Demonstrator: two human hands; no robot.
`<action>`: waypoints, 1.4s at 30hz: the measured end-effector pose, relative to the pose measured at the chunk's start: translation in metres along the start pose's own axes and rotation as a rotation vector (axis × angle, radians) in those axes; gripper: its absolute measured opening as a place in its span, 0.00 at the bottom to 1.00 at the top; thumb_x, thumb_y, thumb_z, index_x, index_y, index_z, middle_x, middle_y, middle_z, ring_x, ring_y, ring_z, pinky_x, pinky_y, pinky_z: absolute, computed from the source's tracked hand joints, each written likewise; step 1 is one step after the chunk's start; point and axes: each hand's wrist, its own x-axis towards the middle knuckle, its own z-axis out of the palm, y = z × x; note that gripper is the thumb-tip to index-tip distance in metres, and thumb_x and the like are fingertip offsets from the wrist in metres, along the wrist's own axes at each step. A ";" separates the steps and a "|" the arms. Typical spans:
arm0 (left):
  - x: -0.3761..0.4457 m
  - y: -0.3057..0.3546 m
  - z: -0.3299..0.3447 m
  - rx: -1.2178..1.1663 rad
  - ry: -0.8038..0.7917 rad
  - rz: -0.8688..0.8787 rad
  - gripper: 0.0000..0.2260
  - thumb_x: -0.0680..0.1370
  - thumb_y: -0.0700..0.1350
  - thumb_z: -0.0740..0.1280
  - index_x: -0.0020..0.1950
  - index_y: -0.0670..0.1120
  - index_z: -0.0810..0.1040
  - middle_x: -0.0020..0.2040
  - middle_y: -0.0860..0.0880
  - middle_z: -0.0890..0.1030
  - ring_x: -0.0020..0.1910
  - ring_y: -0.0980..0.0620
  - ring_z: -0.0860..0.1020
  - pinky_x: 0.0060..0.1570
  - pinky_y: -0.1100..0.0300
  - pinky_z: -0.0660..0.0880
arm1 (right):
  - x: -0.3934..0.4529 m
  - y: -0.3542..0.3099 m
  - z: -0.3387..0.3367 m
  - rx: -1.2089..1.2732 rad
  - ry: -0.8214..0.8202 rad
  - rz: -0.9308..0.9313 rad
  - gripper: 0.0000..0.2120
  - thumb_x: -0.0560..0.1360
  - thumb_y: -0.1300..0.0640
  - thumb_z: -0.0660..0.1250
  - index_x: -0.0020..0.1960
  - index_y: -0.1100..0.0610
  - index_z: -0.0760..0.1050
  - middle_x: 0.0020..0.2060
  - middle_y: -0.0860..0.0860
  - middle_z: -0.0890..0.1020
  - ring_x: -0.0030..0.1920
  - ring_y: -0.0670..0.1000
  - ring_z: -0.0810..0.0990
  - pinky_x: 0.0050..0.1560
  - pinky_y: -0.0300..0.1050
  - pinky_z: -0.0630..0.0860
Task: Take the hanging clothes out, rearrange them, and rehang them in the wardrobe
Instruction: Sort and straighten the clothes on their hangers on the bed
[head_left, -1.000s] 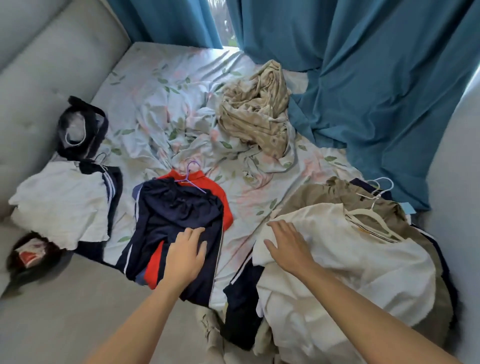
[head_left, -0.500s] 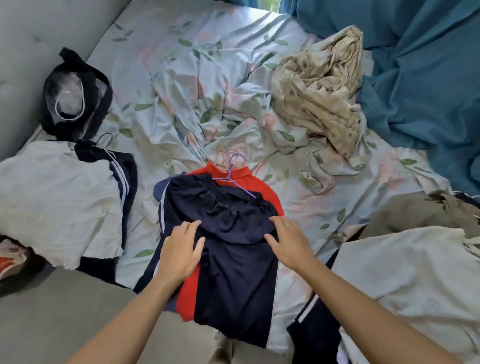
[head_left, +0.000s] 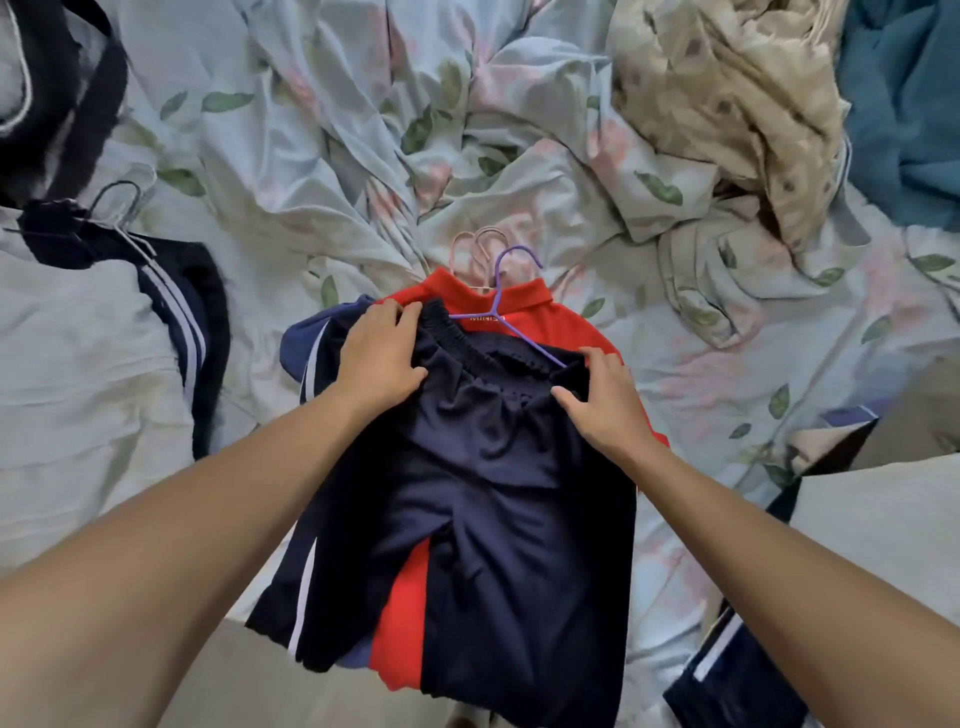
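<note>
The navy shorts lie on top of a red shirt on a purple hanger, mid-bed on the floral sheet. The left hand and right hand each pinch a waistband corner, fingers curled into the cloth. Bare sheet lies beyond the hanger hooks; a white garment crowds the left, and a beige blanket lies far right.

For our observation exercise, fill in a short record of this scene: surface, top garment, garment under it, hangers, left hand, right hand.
surface: floral bedsheet, rumpled
top garment: navy shorts, waistband away from the person
garment under it: red shirt, collar at the hanger hooks
hangers: purple hanger on the red shirt; pink hanger hooks behind
left hand: grips the waistband's left end
right hand: grips the waistband's right end
</note>
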 end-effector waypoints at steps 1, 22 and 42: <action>0.001 0.000 0.001 0.054 0.021 0.014 0.37 0.71 0.51 0.78 0.76 0.43 0.68 0.68 0.40 0.73 0.67 0.37 0.72 0.63 0.45 0.72 | 0.001 -0.002 0.001 0.011 0.000 0.012 0.27 0.78 0.47 0.72 0.71 0.56 0.69 0.64 0.58 0.75 0.66 0.63 0.72 0.68 0.57 0.70; -0.190 0.027 -0.023 -0.165 0.024 0.022 0.27 0.73 0.77 0.59 0.38 0.53 0.67 0.36 0.55 0.76 0.38 0.52 0.75 0.36 0.52 0.66 | -0.159 -0.005 -0.047 -0.075 0.044 -0.216 0.18 0.81 0.40 0.65 0.45 0.52 0.64 0.42 0.52 0.80 0.46 0.62 0.80 0.43 0.58 0.75; -0.647 0.098 -0.245 -0.226 0.483 -0.459 0.31 0.74 0.78 0.58 0.36 0.51 0.76 0.31 0.54 0.78 0.34 0.52 0.77 0.33 0.54 0.71 | -0.550 -0.182 -0.223 -0.036 0.148 -0.556 0.24 0.78 0.33 0.66 0.38 0.49 0.62 0.32 0.49 0.76 0.37 0.59 0.78 0.35 0.55 0.74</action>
